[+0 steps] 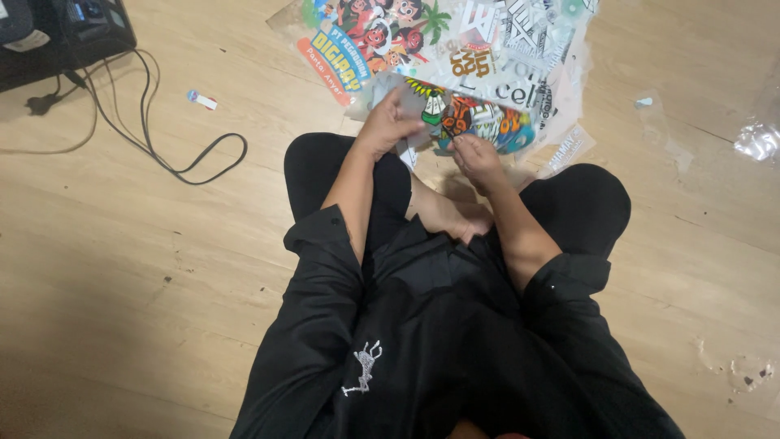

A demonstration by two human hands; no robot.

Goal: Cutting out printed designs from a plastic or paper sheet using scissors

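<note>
Left hand [388, 123] lies with fingers curled over the near edge of a clear printed sheet [475, 114], gripping it where a colourful round design shows; its fingertips are hidden under its own knuckles, so how tightly it pinches is hard to judge. Right hand [476, 157] pinches a small part of the same sheet between thumb and fingers, though what exactly it has hold of is too small to tell. That sheet rests on the wooden floor [122, 244] just past the crossed legs, overlapping other printed sheets [382, 36] cut off by the top edge. A black cable [175, 158] trails from a dark device [61, 32], itself cropped at the corner.
</note>
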